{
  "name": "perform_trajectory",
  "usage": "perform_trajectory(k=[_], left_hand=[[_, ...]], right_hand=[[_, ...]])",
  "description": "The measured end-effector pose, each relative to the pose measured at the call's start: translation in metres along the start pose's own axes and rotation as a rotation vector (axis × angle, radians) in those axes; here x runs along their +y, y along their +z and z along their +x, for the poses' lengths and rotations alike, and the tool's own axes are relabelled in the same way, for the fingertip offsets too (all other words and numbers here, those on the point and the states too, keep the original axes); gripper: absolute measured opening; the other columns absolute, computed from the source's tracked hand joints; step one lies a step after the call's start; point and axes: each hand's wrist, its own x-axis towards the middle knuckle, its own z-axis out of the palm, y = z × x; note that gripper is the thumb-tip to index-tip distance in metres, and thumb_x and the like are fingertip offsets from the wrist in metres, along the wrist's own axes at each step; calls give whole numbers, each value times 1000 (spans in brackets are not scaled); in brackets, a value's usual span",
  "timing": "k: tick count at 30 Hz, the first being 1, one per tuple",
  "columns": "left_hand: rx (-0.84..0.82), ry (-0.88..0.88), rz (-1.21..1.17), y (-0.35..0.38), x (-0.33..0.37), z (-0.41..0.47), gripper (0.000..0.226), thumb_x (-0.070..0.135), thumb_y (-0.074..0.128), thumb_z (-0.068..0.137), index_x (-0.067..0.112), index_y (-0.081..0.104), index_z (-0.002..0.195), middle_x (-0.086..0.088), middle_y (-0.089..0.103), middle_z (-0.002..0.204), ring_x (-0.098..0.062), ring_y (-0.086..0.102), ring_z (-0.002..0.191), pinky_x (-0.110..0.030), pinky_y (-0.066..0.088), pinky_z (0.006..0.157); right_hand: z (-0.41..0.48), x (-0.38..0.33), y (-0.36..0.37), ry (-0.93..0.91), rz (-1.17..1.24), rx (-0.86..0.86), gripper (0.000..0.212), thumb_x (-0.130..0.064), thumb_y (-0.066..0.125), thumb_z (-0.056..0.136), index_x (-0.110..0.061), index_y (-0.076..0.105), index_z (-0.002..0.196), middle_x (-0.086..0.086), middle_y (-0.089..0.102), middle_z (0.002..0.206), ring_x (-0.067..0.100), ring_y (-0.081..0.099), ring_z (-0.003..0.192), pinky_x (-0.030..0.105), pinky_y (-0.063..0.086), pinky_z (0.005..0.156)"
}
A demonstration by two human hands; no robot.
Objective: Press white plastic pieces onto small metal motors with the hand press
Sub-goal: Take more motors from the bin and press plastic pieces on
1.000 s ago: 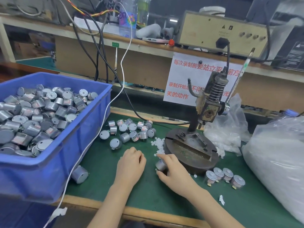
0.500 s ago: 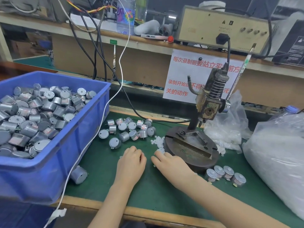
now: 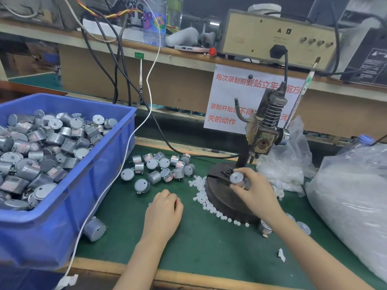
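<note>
My right hand (image 3: pixel 254 190) pinches a small silver motor (image 3: pixel 237 178) over the round base (image 3: pixel 219 197) of the rusty hand press (image 3: pixel 262 130), just below its ram. My left hand (image 3: pixel 164 212) rests on the green mat with fingers curled under; what it holds, if anything, is hidden. Small white plastic pieces (image 3: pixel 201 189) lie scattered along the base's left and front edge. A cluster of loose motors (image 3: pixel 161 168) sits on the mat between the bin and the press.
A blue bin (image 3: pixel 69 197) full of motors fills the left side, one motor (image 3: pixel 94 229) lying at its foot. Plastic bags (image 3: pixel 351 195) crowd the right. A few motors (image 3: pixel 265 228) lie in front of the press. A white cable (image 3: pixel 117 166) drapes over the bin's corner.
My right hand lifted from the mat in front of the press up onto the base, carrying a motor. My left hand stayed nearly still.
</note>
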Motion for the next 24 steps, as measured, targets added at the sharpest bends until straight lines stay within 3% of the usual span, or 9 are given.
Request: perform_trajectory(k=[3,7,13,18,24], left_hand=[[-1,0,-6,0,0,0,26,27,39,96,13,54,79,7,40,83,-14,44,89,-27,34,63],[-4,0,0,0,0,0,26,27,38,96,14,54,80,7,40,83,-13,43,88,-27,34,63],[-5,-14,-14,1,0,0,25,27,40,95,18,41,71,7,38,80,-11,35,81,-27,33,61],[-2,-12,-15,0,0,0,27,27,41,95,17,40,70,7,38,78,-11,37,79,-27,33,61],[-7,-21,-16,-1,0,0,26,26,41,95,17,40,70,6,39,78,-13,38,80,-29,36,63]], right_hand=[[9,19,-8,135,77,59,30,-20,69,82,-22,56,110,0,63,102,19,53,99,29,37,75],[14,31,-8,212,-4,127,37,-23,71,81,-10,61,114,9,62,110,27,52,107,37,41,90],[16,35,4,245,-34,88,44,-34,70,82,-12,62,119,12,56,122,31,46,115,43,36,102],[26,34,9,287,-66,132,48,-38,68,82,-13,60,122,12,54,128,31,42,120,41,34,101],[32,32,15,298,-115,127,69,-43,67,81,-14,41,138,12,48,134,31,40,125,43,36,102]])
